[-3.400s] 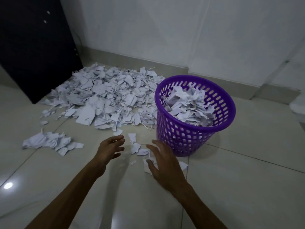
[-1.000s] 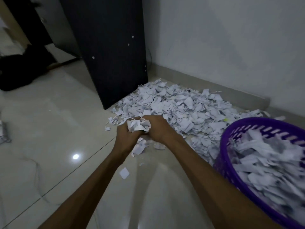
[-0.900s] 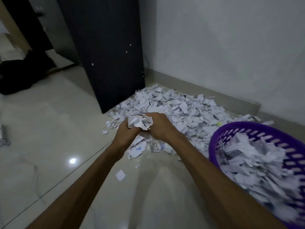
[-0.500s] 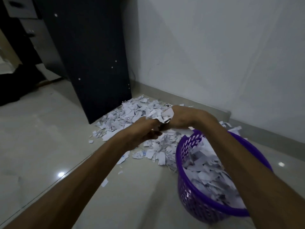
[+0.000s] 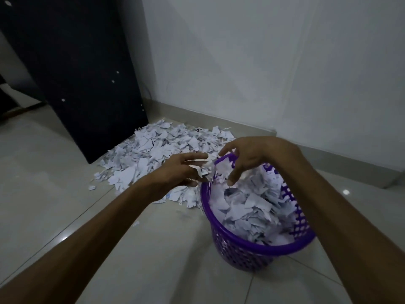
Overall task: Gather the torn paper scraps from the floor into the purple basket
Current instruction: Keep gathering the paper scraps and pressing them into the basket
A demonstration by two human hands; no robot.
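The purple basket (image 5: 258,249) stands on the tiled floor at the right, heaped with white torn paper scraps (image 5: 247,207). Both my hands hover over its far left rim with fingers spread. My left hand (image 5: 182,170) is just outside the rim, a few scraps (image 5: 202,171) still clinging at its fingertips. My right hand (image 5: 245,159) is above the basket, fingers pointing down, with scraps dropping beneath it. A big pile of scraps (image 5: 157,150) lies on the floor behind my hands.
A tall dark cabinet (image 5: 76,69) stands at the left next to the pile. The white wall (image 5: 263,62) and its skirting run behind the pile and the basket. One small scrap (image 5: 135,223) lies alone on the floor under my left forearm.
My two hands carried a clump of scraps from the pile rightward to the basket, then spread apart and let the clump fall in.
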